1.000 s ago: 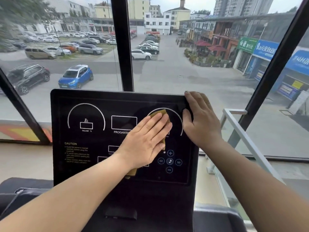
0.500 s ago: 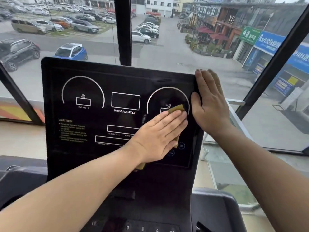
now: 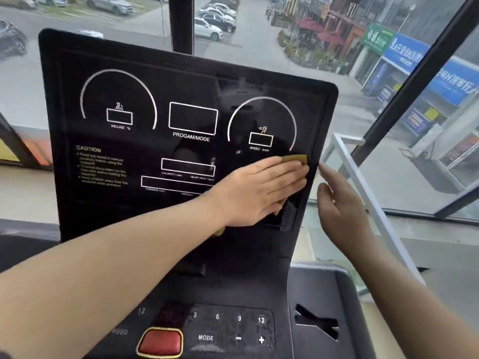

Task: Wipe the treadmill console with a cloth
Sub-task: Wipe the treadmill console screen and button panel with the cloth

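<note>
Pressing cloth (image 3: 295, 159) on console (image 3: 124, 216), left hand (image 3: 259, 193) flat

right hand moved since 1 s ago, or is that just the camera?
Yes. The right hand lay on the console at its top-right edge, level with the SPEED dial; now it is lower, below the dial, beside the right edge.

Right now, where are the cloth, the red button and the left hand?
cloth (image 3: 295, 158), head view, the corner showing past the fingertips.
red button (image 3: 160, 342), head view, middle of its top.
left hand (image 3: 259, 193), head view, back of the hand.
</note>
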